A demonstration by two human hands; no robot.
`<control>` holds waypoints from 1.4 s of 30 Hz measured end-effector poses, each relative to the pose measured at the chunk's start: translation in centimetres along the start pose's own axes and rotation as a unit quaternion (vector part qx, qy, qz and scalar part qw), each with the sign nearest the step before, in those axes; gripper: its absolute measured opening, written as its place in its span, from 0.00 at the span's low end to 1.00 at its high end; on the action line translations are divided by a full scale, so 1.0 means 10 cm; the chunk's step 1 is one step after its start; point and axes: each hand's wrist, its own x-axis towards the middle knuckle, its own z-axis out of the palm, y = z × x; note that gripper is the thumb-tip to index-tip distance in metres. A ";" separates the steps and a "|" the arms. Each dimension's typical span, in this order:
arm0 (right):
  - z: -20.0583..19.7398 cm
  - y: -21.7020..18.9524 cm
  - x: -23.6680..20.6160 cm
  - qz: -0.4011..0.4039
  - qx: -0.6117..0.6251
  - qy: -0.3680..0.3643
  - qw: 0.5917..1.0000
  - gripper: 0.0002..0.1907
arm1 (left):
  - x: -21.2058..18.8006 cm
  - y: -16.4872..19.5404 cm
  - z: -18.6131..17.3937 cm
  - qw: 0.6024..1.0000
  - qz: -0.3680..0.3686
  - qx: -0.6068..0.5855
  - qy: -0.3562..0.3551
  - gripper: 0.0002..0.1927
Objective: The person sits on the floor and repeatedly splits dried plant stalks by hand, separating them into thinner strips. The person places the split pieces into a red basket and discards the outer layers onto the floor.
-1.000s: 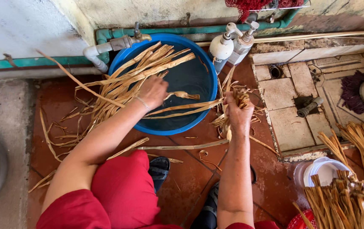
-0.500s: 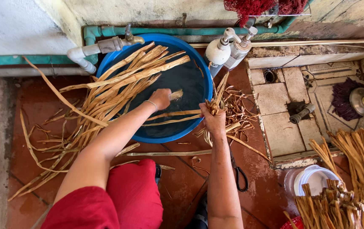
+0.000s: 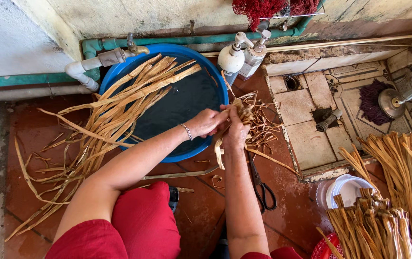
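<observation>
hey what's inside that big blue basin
The blue basin holds dark water, with long tan dried leaf strips draped across its left side. The left hand covers part of the near rim; the bottom isn't visible.

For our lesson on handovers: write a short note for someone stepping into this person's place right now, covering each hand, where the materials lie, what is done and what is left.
Left hand and right hand meet over the rim of the round blue plastic basin, both gripping a small wad of tan dried plant strips.
Long tan strips lie across the basin's left side, trailing onto the red tiled floor.
Black-handled scissors lie on the floor by the right forearm.
Done: bundled tan stalks stand at lower right.
Left: the long strips look unworked.
</observation>
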 end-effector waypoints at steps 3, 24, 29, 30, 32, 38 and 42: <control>0.02 -0.04 0.05 0.022 0.030 0.041 0.998 0.10 | -0.04 -0.05 0.07 0.997 0.022 -0.065 -0.021 0.26; 0.02 -0.62 0.58 0.019 0.031 0.239 0.970 0.12 | -0.41 0.17 0.12 0.994 0.065 -0.026 -0.081 0.18; -0.32 -1.16 0.71 0.013 0.046 0.360 0.932 0.03 | -0.78 0.13 0.11 0.990 0.024 -0.053 -0.132 0.17; -0.50 -1.38 0.70 -0.014 0.046 0.411 0.910 0.05 | -0.89 0.11 0.13 0.988 0.017 -0.052 -0.145 0.17; -0.84 -1.73 0.70 -0.028 0.017 0.441 0.897 0.03 | -1.10 0.07 0.10 0.984 0.025 -0.052 -0.171 0.16; -1.30 -2.01 0.72 -0.086 0.050 0.463 0.881 0.11 | -1.25 0.27 0.07 0.985 0.057 0.017 -0.164 0.18; -1.55 -2.43 0.66 -0.138 0.078 0.496 0.854 0.18 | -1.47 0.33 0.00 0.980 0.081 0.039 -0.177 0.16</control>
